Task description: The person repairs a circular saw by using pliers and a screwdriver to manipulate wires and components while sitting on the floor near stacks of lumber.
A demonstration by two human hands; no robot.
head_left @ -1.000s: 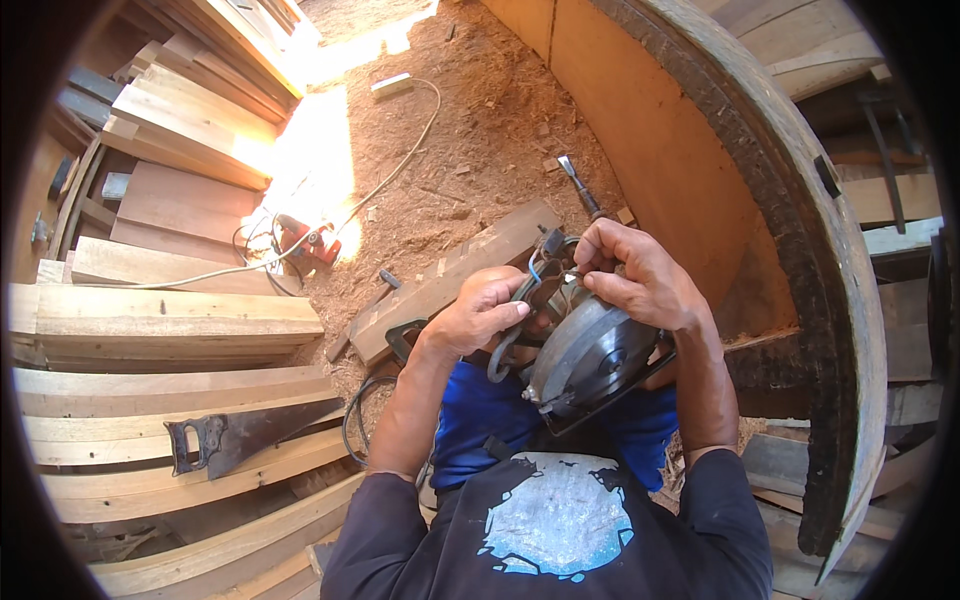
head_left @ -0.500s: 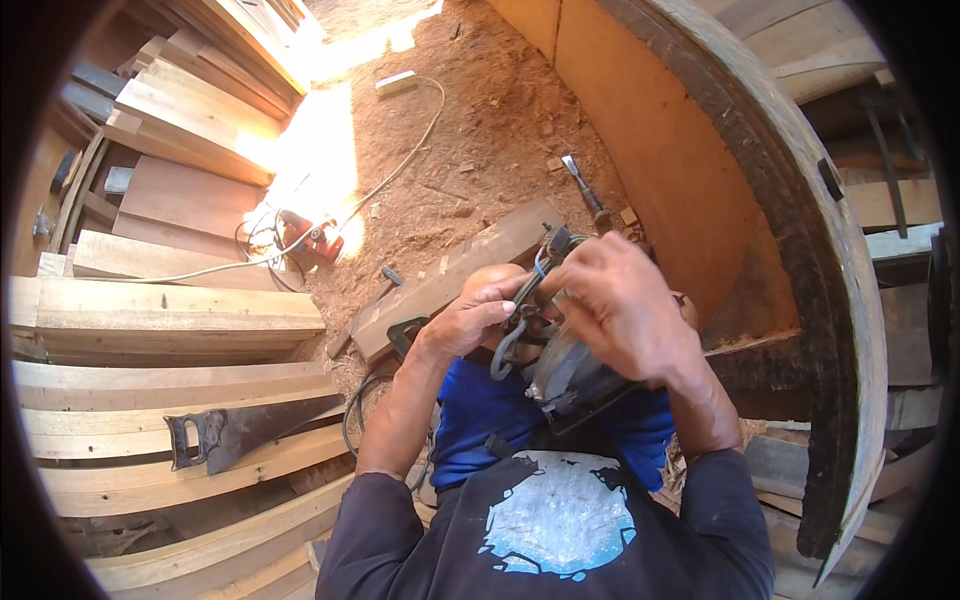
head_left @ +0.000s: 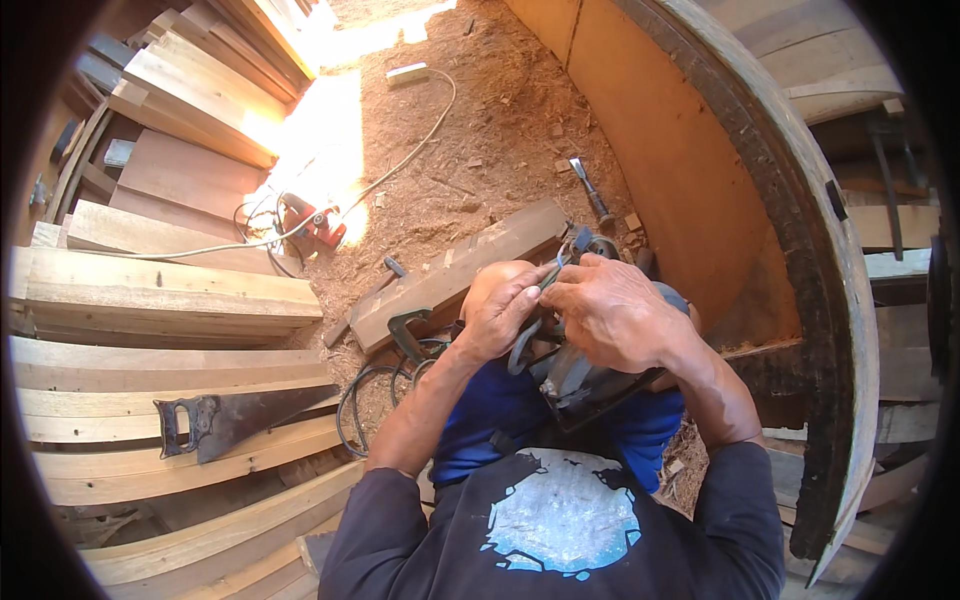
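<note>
My left hand (head_left: 503, 308) pinches a bundled dark cord (head_left: 551, 276) with a blue tie around it, above my lap. Against the same bundle, my right hand (head_left: 620, 315) has its thumb and fingers drawn together, close to the left fingertips. Below the hands, a dark power tool (head_left: 572, 376) rests across my blue-clad thighs. A grey cord loop (head_left: 520, 348) hangs beside it. My right hand hides part of the tool, and its exact kind is unclear.
Ahead lie a wooden beam (head_left: 465, 268), a green clamp (head_left: 408, 338) and a chisel (head_left: 590, 190). At left, a handsaw (head_left: 240, 418) rests on stacked timber (head_left: 170, 290); a red power tool (head_left: 318, 222) sits beyond. A curved wooden panel (head_left: 710, 150) rises at right.
Both hands have come closer together on the cord bundle. My right hand has lowered and turned flatter, and my left forearm has shifted right, showing more of the clamp.
</note>
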